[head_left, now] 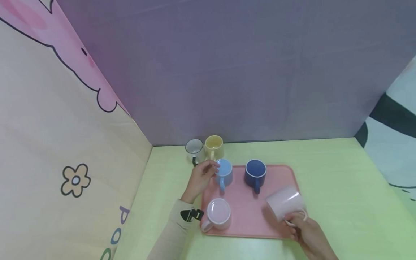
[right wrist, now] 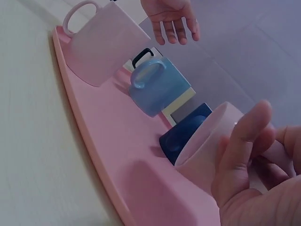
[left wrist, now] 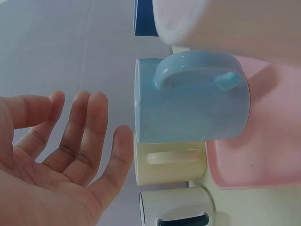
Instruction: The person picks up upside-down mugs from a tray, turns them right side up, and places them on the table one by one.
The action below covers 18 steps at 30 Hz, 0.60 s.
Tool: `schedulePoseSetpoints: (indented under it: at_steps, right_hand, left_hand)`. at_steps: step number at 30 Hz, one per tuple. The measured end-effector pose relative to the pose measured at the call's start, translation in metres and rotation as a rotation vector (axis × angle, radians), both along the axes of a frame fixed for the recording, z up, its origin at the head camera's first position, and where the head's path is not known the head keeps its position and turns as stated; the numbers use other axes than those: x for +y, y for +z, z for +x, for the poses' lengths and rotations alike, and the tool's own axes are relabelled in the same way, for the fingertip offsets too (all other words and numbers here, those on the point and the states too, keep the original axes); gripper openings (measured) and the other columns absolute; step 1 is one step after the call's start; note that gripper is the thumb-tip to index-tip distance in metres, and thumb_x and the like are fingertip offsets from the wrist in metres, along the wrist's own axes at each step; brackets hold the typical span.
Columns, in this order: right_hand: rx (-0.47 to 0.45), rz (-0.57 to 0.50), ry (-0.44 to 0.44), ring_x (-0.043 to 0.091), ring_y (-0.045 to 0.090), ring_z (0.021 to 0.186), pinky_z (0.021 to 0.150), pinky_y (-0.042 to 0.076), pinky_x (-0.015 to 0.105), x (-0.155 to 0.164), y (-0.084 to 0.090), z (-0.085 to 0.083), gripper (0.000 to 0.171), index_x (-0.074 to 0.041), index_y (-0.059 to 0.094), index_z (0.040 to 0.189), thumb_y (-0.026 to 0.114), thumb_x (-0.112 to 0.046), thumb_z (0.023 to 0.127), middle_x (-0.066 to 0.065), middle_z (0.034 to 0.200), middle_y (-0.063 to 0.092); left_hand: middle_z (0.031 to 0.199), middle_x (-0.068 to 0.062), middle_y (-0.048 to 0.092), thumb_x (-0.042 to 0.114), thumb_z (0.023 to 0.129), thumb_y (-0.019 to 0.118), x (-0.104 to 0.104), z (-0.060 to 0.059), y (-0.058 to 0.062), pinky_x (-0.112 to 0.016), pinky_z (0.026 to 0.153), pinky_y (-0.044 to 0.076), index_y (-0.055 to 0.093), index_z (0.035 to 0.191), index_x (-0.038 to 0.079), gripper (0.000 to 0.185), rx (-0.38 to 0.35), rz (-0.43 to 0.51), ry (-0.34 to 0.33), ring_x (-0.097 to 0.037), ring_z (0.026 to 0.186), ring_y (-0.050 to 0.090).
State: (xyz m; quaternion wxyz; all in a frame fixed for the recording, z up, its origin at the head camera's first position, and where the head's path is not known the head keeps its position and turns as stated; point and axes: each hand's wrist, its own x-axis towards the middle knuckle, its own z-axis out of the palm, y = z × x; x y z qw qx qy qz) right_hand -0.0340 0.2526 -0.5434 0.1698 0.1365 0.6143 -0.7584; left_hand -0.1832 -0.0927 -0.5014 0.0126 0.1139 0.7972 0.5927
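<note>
The right hand (head_left: 307, 229) grips a pale pink cup (head_left: 283, 201) by its handle, tipped over the pink tray (head_left: 250, 224). The left hand (head_left: 200, 180), fingers loose, holds nothing near the light blue cup (head_left: 226, 177). That cup, a dark blue cup (head_left: 254, 177) and a second pink cup (head_left: 219, 213) sit on the tray. Behind, a yellow cup (head_left: 214, 145) and a white cup (head_left: 195, 148) stand on the tabletop (head_left: 338, 195).

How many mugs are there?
6. On the pink tray: a light blue mug, a dark blue mug and a pale pink mug. Behind it on the table: a yellow mug and a white mug. The sixth mug, also pale pink, is tilted in the right hand.
</note>
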Motion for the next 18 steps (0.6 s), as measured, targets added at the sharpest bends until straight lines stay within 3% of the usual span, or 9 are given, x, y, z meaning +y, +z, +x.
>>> schedulePoseSetpoints:
  at_steps: [6,11,13,18]
  right_hand:
    - [-0.052,-0.07,0.111,0.007,0.047,0.069,0.063,0.047,0.022,0.01,0.005,-0.004,0.031,-0.019,0.073,0.096,0.044,-0.013,0.106,-0.007,0.079,0.051]
    - [0.014,-0.174,0.163,0.01,0.034,0.067,0.062,0.029,0.025,0.013,0.006,-0.002,0.039,-0.019,0.073,0.095,0.038,-0.005,0.104,-0.009,0.078,0.048]
    - [0.034,-0.194,0.165,0.01,0.035,0.067,0.062,0.031,0.024,0.013,0.006,-0.001,0.04,-0.018,0.073,0.094,0.036,-0.003,0.103,-0.009,0.08,0.05]
    - [0.042,-0.173,0.128,0.009,0.046,0.068,0.066,0.051,0.024,0.013,0.006,-0.001,0.039,-0.016,0.072,0.09,0.038,-0.004,0.103,-0.01,0.08,0.054]
  left_hand:
    - [0.103,-0.02,0.072,0.011,0.102,0.061,0.0,0.002,-0.001,-0.054,0.089,0.06,0.071,0.112,0.006,0.015,0.0,0.009,0.015,-0.04,0.096,0.07]
    - [0.104,-0.022,0.072,0.008,0.102,0.059,0.001,0.003,-0.002,-0.045,0.086,0.061,0.068,0.118,0.003,0.018,-0.015,-0.002,0.026,-0.044,0.096,0.069]
    - [0.103,-0.024,0.071,0.005,0.102,0.057,0.002,0.002,-0.002,-0.045,0.086,0.061,0.066,0.12,0.001,0.02,-0.022,-0.006,0.03,-0.045,0.097,0.069]
    - [0.102,-0.024,0.071,0.003,0.102,0.055,0.003,0.002,-0.003,-0.055,0.09,0.059,0.063,0.122,0.001,0.022,-0.023,0.0,0.037,-0.046,0.096,0.069]
